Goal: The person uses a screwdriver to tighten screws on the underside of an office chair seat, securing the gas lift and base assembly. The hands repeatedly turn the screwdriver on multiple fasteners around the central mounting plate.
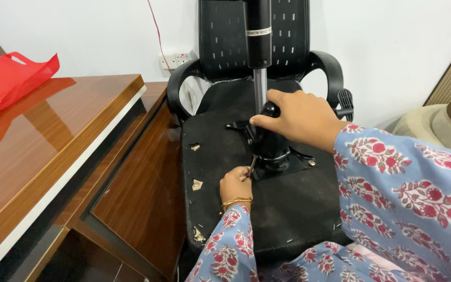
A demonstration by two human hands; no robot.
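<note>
An office chair lies tipped over, the black underside of its seat facing up, and everything here can be placed against the metal plate bolted to the middle of that underside.

From the plate a black cylinder with a shiny steel rod below it rises straight toward the camera. The right hand sits just above the plate, fingers curled and pressed together around the black knob-like base of the cylinder — a firm wrap, thumb tucked toward the rod.

The left hand is at the plate's near left corner, with a gold bangle on the wrist. Its fingers are bunched and pinch a thin dark tool, whose tip meets the plate's edge; what kind of tool it is cannot be told. Both arms wear blue sleeves with red flowers.

Left of the plate, small torn patches in the seat fabric show pale stuffing. Behind it stand the chair's mesh back and curved armrests — one on each side.

Farther left of the plate is a glossy wooden desk, touching the chair's side, with a red bag lying on its top. On the wall beyond, a white socket holds a red cable.
</note>
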